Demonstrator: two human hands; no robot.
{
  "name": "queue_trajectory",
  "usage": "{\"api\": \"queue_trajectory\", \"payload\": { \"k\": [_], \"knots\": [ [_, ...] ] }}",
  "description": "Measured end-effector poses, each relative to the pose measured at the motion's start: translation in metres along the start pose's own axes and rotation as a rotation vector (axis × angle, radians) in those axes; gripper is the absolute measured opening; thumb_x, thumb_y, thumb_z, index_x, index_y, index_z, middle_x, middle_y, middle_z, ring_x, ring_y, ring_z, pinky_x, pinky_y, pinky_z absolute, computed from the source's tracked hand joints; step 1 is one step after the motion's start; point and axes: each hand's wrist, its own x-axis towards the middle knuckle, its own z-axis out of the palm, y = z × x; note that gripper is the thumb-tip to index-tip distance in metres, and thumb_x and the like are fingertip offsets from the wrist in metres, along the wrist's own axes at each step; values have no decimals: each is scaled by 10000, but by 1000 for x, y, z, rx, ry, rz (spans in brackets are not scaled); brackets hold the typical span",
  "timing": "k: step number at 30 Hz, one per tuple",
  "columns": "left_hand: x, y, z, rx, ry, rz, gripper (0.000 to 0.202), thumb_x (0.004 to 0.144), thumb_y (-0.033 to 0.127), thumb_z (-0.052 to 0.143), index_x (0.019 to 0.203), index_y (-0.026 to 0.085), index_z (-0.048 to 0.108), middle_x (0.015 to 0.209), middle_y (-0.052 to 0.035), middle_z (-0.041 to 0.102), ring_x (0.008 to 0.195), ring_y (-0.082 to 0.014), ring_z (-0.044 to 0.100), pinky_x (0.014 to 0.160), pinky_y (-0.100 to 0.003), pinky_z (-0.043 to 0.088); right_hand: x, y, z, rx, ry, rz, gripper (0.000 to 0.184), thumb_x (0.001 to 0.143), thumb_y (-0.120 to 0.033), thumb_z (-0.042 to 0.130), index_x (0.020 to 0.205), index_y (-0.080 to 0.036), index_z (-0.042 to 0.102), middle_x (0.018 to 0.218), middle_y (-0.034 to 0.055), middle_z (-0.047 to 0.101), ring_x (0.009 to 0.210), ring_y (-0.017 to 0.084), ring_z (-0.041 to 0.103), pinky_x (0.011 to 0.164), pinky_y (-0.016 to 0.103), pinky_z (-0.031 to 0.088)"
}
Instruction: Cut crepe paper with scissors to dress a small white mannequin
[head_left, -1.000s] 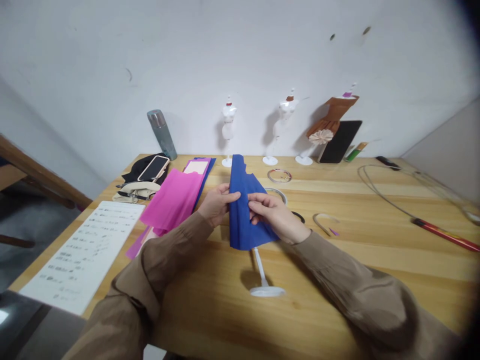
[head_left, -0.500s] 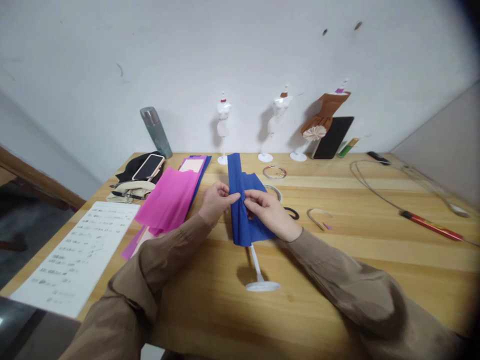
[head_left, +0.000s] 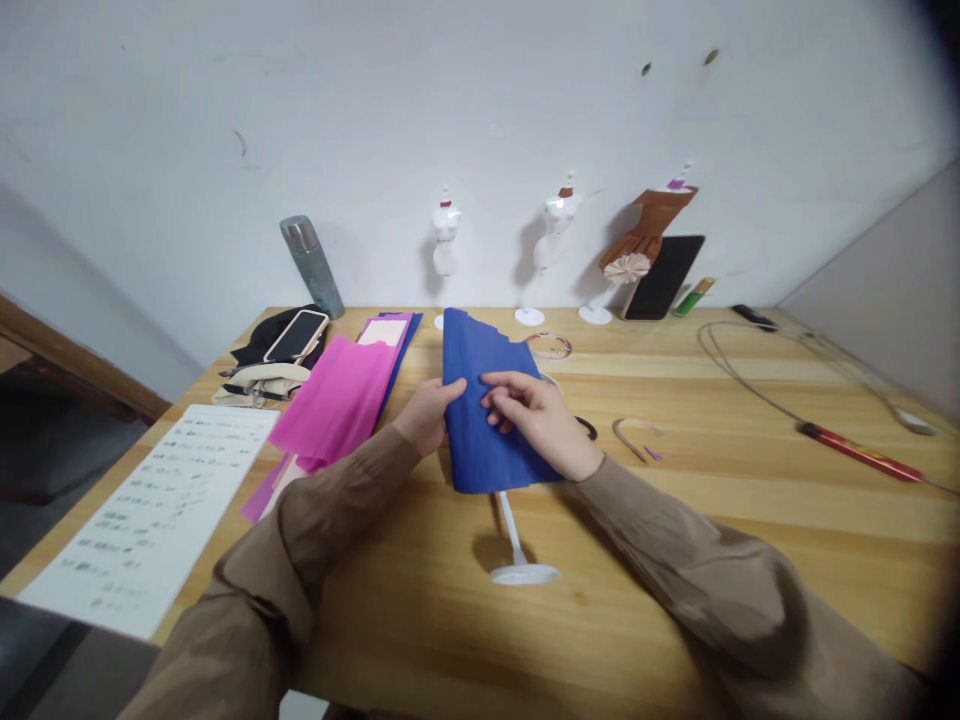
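A sheet of blue crepe paper [head_left: 491, 450] stands out in front of me, hiding most of a white stand whose stem and round base [head_left: 525, 574] show below it. My left hand [head_left: 429, 415] pinches the paper's left edge, thumb on the near side and fingers behind. Over the middle of the sheet is my right hand [head_left: 536, 415], fingers loosely curled and apart, nothing visible in them. Whether its fingertips touch the paper I cannot tell.
Pink crepe sheets [head_left: 334, 400] and a written page [head_left: 150, 510] lie left, near a phone [head_left: 297, 336] and a bottle [head_left: 313, 265]. Behind stand small white dress forms [head_left: 445, 240], one dressed in brown paper [head_left: 649, 225]. Rings of tape [head_left: 550, 346] and a red-handled tool [head_left: 862, 452] lie right.
The blue paper's left fold has opened out flatter and wider to the left. My left hand has shifted left to the edge; the right hand's fingers have loosened from their pinch.
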Motion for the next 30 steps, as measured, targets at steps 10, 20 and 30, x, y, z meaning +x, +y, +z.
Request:
{"api": "queue_trajectory", "payload": {
  "k": [10, 20, 30],
  "knots": [
    [0, -3, -5, -36, -45, -1, 387, 674, 349, 860, 932, 127, 676, 778, -65, 706, 667, -159, 651, 650, -272, 523, 1, 2, 0, 189, 28, 117, 400, 632, -295, 752, 1006, -166, 691, 863, 45, 682, 672, 127, 603, 536, 244, 495],
    [-1, -6, -1, 13, 77, -67, 442, 621, 333, 901, 939, 148, 657, 815, -56, 723, 652, -143, 667, 630, -269, 550, 0, 6, 0, 56, 21, 21, 388, 706, -283, 689, 1076, -178, 737, 964, 65, 749, 757, 159, 637, 644, 279, 522],
    [-5, 2, 8, 198, 161, 102, 378, 695, 437, 828, 760, 146, 597, 654, 10, 610, 572, -100, 585, 526, -207, 452, -4, 3, 2, -229, 26, -185, 447, 782, -246, 585, 1213, -188, 690, 1000, 73, 718, 853, 208, 637, 870, 415, 523]
  ]
}}
